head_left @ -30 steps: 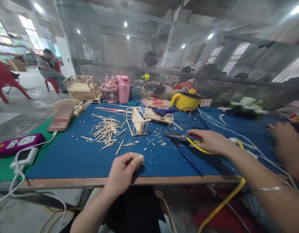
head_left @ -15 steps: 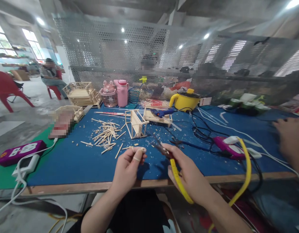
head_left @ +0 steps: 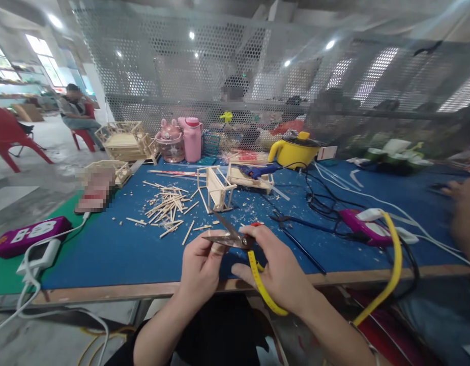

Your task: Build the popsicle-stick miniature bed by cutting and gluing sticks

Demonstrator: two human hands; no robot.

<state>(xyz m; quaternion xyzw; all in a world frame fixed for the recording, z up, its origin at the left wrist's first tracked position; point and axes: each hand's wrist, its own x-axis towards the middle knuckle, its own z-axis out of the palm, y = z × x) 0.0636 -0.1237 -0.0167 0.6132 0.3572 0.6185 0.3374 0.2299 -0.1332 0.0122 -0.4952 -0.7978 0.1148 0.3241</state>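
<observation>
In my right hand (head_left: 281,262) is a pair of scissors (head_left: 231,238) with yellow handles. The blades are spread and point left, across the fingertips of my left hand (head_left: 200,267). My left thumb and fingers are pinched together; whatever they hold is hidden behind the fingers and a blade. Just beyond my hands, a small frame of wooden sticks (head_left: 216,189) stands on the blue mat (head_left: 116,254). To its left lies a pile of loose wooden sticks (head_left: 168,203), with small cut bits scattered around.
A blue glue gun (head_left: 260,171) rests on another stick frame behind. Blue-handled pliers (head_left: 307,222) lie to the right near black cables and a purple power strip (head_left: 362,226). A yellow pot (head_left: 296,152) and a pink flask (head_left: 192,140) stand at the back. A co-worker's arm (head_left: 466,213) is at far right.
My right hand has moved left, bringing the scissors from beside my left hand to its fingertips, blades now spread wider. My left hand stays pinched. The view has shifted slightly.
</observation>
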